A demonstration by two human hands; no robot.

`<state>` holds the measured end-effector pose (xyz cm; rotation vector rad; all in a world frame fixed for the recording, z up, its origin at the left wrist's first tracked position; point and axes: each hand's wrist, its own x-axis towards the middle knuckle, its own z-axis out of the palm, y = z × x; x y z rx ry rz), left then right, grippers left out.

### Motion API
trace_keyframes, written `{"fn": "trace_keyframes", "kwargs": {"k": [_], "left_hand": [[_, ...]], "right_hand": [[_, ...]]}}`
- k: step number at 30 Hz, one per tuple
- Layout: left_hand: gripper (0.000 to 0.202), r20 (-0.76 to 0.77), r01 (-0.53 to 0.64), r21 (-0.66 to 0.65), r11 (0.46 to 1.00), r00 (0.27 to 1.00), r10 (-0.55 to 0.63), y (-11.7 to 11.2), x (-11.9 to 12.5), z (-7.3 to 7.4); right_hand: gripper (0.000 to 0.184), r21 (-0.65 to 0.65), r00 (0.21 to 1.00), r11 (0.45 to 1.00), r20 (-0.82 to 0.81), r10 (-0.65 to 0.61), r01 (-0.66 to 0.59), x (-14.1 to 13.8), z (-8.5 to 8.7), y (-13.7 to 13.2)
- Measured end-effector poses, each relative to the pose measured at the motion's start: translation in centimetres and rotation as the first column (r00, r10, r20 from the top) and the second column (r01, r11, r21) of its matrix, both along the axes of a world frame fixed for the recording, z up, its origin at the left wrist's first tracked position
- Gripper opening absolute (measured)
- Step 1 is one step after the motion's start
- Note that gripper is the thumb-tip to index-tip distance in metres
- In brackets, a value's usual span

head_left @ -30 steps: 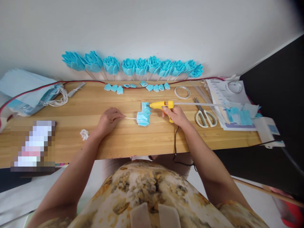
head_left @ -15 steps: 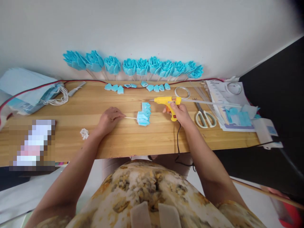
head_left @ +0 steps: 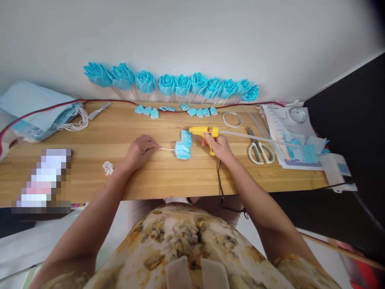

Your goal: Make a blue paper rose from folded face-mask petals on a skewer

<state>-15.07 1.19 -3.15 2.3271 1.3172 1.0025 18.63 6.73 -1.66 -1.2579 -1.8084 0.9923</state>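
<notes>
My left hand (head_left: pixel 141 150) pinches a thin pale stick (head_left: pixel 167 149) that lies low over the wooden table. At the stick's right end sits a blue folded flower piece (head_left: pixel 183 151), with a strip of blue petals (head_left: pixel 187 137) reaching up from it. My right hand (head_left: pixel 218 146) is closed round a yellow glue gun (head_left: pixel 200 131). The gun's tip is at the upper edge of the petal strip; whether it touches cannot be made out. A long translucent glue stick (head_left: pixel 249 135) runs out of the gun's back.
Finished blue flowers (head_left: pixel 183 85) lean on the wall. Loose folded petals (head_left: pixel 154 113) lie in a row below them. Scissors (head_left: pixel 260 150), a tape roll (head_left: pixel 232 119) and papers (head_left: pixel 300 162) are at right. A plastic bag of blue sheets (head_left: pixel 39 110) and a blurred phone (head_left: pixel 45 180) are at left.
My right hand has brought the glue gun left, so its tip is now at the petal strip. My left hand keeps its hold on the stick. The view has shifted slightly.
</notes>
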Motion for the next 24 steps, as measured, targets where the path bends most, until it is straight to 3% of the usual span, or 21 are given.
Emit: {"fn": "trace_keyframes", "kwargs": {"k": [24], "left_hand": [[0.026,0.013,-0.013,-0.026,1.000,1.000,0.013,0.04,0.03,-0.15]], "right_hand": [[0.057,0.024,0.994,0.999,0.107,0.020,-0.023,-0.18,0.02,0.01]]}}
